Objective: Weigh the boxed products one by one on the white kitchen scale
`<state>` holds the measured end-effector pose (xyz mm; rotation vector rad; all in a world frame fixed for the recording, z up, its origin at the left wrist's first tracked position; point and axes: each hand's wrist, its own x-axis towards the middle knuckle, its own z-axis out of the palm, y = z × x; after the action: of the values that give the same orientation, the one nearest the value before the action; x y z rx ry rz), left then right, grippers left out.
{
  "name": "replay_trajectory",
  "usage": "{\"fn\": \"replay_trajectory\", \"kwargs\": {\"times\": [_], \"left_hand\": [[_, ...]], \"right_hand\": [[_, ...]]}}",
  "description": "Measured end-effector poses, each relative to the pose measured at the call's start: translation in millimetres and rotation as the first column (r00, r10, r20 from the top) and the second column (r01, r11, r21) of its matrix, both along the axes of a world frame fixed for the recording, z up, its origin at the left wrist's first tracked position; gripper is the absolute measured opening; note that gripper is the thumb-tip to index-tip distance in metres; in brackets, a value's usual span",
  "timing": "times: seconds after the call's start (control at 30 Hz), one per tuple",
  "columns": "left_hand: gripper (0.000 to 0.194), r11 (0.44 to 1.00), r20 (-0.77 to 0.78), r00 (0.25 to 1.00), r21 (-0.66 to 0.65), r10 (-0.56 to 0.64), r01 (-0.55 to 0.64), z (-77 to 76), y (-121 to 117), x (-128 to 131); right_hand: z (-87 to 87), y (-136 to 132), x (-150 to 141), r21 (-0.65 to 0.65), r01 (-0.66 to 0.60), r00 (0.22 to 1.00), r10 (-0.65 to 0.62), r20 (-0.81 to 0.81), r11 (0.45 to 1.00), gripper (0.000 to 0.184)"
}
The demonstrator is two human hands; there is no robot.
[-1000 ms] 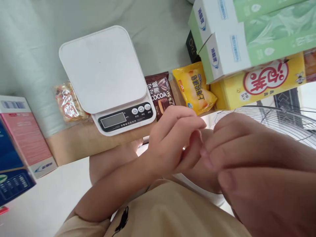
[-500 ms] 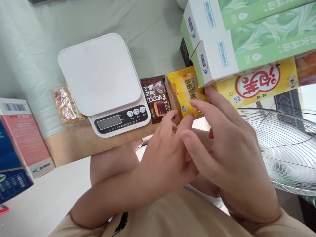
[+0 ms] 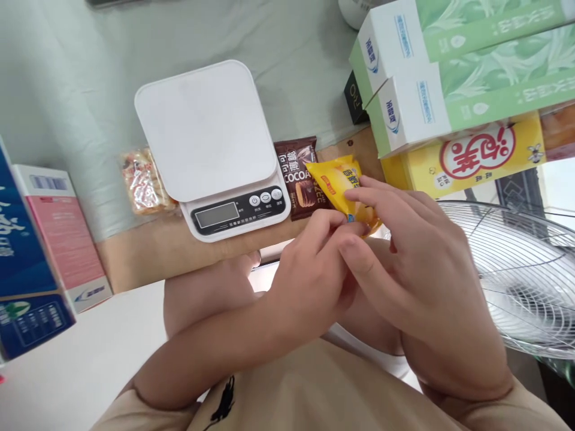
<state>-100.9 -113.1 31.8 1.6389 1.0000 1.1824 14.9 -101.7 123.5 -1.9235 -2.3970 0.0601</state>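
Note:
A yellow wrapped soap packet (image 3: pixel 335 179) is tilted at the table's front edge, between my two hands. My left hand (image 3: pixel 309 275) is closed, its fingertips gripping the packet's near corner; part of the grip is hidden. From the right, my right hand (image 3: pixel 417 269) curls its fingers over the packet's side, with the thumb over the left hand's fingers. Just left of the packet lies a brown cocoa snack packet (image 3: pixel 299 197). Beside that stands a white kitchen scale (image 3: pixel 209 129) with a bare platform and a blank display.
A clear-wrapped snack (image 3: pixel 141 185) lies left of the scale. Blue (image 3: pixel 31 281) and pink (image 3: pixel 63 239) boxes stand at far left. Green-white boxes (image 3: pixel 413 114) sit at the right, by a yellow box (image 3: pixel 489 155) and a small black box (image 3: pixel 354 99). A wire-guarded fan (image 3: pixel 530 269) is below.
The soap packet has tilted and come nearer to me, from lying flat to being gripped by my hands. The camera view has shifted, so the scale and boxes appear further right.

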Motion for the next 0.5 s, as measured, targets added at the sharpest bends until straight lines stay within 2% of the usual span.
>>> {"fn": "replay_trajectory", "kwargs": {"times": [0.13, 0.27, 0.4, 0.5], "left_hand": [[0.013, 0.984, 0.146, 0.984, 0.132, 0.101, -0.121, -0.9, -4.8, -7.9], [0.018, 0.963, 0.213, 0.963, 0.176, 0.167, -0.206, -2.2, -7.0, -28.0], [0.024, 0.910, 0.242, 0.920, 0.207, 0.309, -0.360, -13.7, -0.8, -52.8], [0.023, 0.894, 0.224, 0.892, 0.135, 0.393, -0.427, -27.9, 9.0, -69.6]], "right_hand": [[5.5, -9.5, -6.6, 0.055, -0.066, 0.997, 0.069, -0.047, 0.996, 0.046], [1.4, -15.2, -16.5, 0.191, -0.128, 0.979, 0.155, -0.131, 0.973, 0.033], [-24.7, -1.5, -31.5, 0.271, -0.136, 0.939, 0.212, -0.272, 0.953, 0.033], [-49.5, 16.7, -48.6, 0.308, -0.165, 0.917, 0.261, -0.301, 0.937, 0.031]]}}
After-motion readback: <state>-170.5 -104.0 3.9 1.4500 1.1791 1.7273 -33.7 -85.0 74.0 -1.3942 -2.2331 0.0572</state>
